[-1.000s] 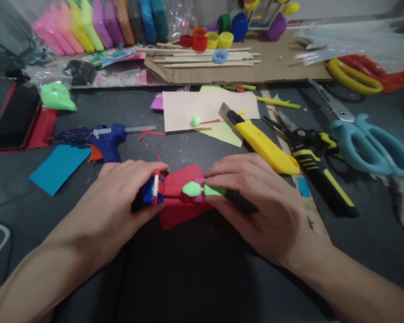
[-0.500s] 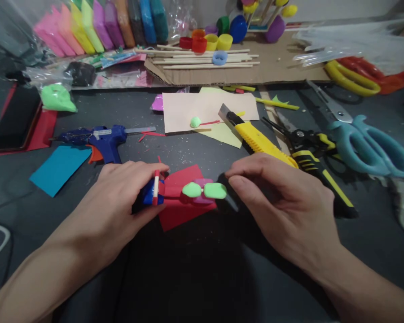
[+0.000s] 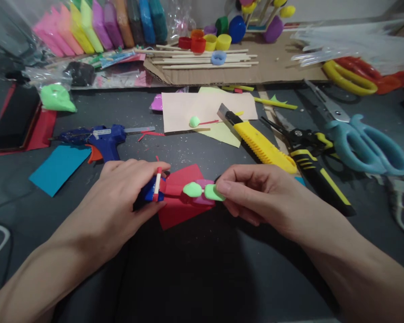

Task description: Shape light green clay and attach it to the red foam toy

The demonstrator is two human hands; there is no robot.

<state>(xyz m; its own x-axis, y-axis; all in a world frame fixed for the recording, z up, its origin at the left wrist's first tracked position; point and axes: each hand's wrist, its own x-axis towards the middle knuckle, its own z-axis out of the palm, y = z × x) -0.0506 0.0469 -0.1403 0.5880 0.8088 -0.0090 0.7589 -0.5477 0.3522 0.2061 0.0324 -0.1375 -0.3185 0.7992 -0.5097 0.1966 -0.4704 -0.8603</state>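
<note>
My left hand (image 3: 128, 193) is closed around the blue end (image 3: 148, 190) of a small craft model. A red-and-white stick (image 3: 158, 184) crosses that end, and a narrow red strip (image 3: 174, 190) runs from it to the right. At the model's other end, two light green clay pieces (image 3: 192, 189) are joined by a short pale link, over a purple part (image 3: 205, 197). My right hand (image 3: 252, 190) pinches the right-hand green piece between thumb and fingers, hiding its tip. Below the model lies red paper (image 3: 175, 217) on the dark table.
A yellow utility knife (image 3: 265, 146), blade out, lies beyond my right hand. Pliers (image 3: 314, 172) and light-blue scissors (image 3: 363, 139) are farther right. At left are a blue glue gun (image 3: 104, 137) and blue paper (image 3: 59, 168). Wooden sticks (image 3: 208, 60) lie on cardboard at the back.
My right hand has moved left and now pinches the right-hand green clay piece, which it was beside before. My left hand keeps its hold almost unmoved.
</note>
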